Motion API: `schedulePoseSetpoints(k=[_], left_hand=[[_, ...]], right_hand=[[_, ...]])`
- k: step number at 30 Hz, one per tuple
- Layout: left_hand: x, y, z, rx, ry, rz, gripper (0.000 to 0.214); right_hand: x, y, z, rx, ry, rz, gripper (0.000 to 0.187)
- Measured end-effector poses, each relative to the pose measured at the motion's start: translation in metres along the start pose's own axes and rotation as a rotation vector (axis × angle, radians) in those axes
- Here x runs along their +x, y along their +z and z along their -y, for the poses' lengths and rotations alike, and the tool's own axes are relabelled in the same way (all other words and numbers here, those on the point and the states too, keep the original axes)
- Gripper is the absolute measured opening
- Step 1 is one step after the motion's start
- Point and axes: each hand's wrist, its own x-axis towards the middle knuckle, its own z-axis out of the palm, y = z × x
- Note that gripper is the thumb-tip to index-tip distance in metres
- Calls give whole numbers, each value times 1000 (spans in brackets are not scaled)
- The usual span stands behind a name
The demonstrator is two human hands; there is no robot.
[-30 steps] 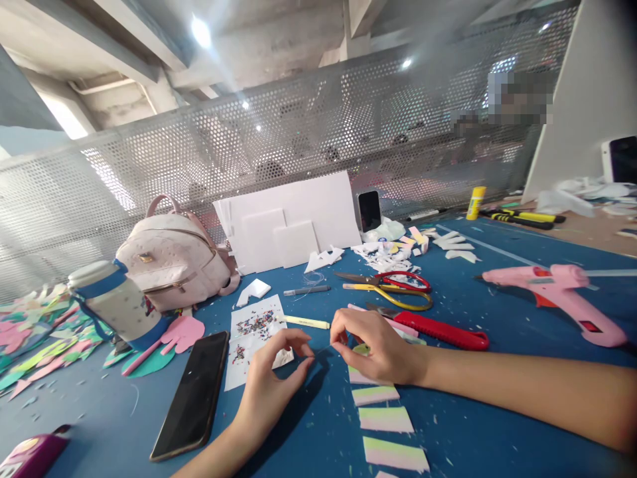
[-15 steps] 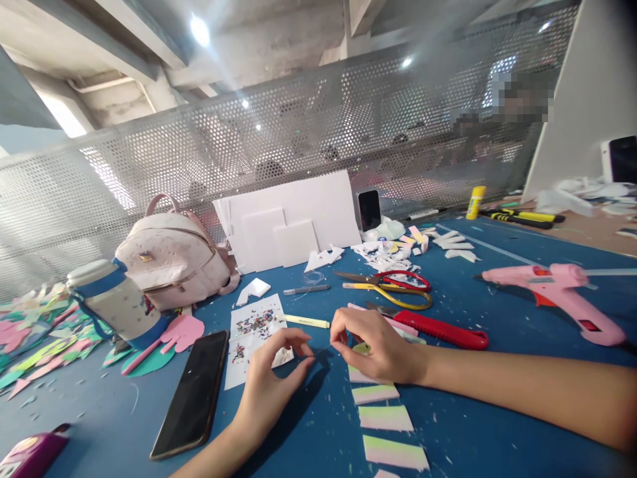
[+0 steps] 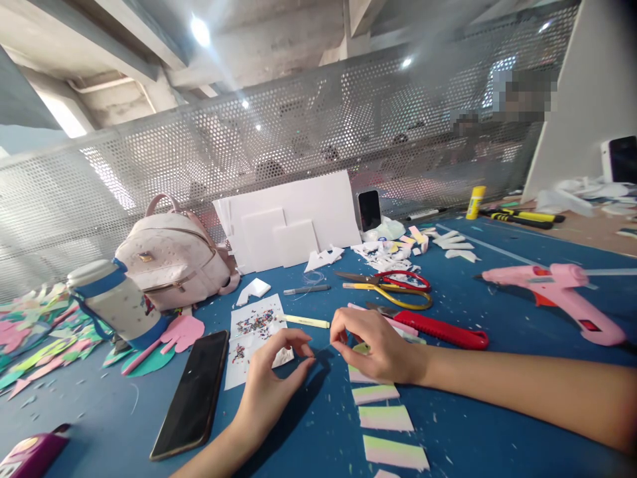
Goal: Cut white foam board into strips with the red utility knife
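My left hand (image 3: 277,378) and my right hand (image 3: 374,346) are low over the blue table (image 3: 497,411), fingertips facing each other. Each pinches one end of a thin clear thread (image 3: 322,350) stretched between them. Below my right hand lies a row of pink-and-green foam strips (image 3: 385,418). A white sheet with small coloured bits (image 3: 255,335) lies just beyond my left hand, and a black phone (image 3: 193,393) is to its left.
Red-handled and yellow-handled scissors (image 3: 393,287), a red cutter (image 3: 438,330) and a pink glue gun (image 3: 560,292) lie to the right. A pale backpack (image 3: 172,259), a bottle (image 3: 117,302), white foam boards (image 3: 291,222) and coloured foam cut-outs (image 3: 34,338) fill the back and left.
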Motion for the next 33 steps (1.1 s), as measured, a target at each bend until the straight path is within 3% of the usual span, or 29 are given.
schedulePoseSetpoints(k=[33], left_hand=[[0, 0, 3, 35, 40, -61, 21]], right_hand=[[-3, 1, -2, -21, 19, 27, 7]])
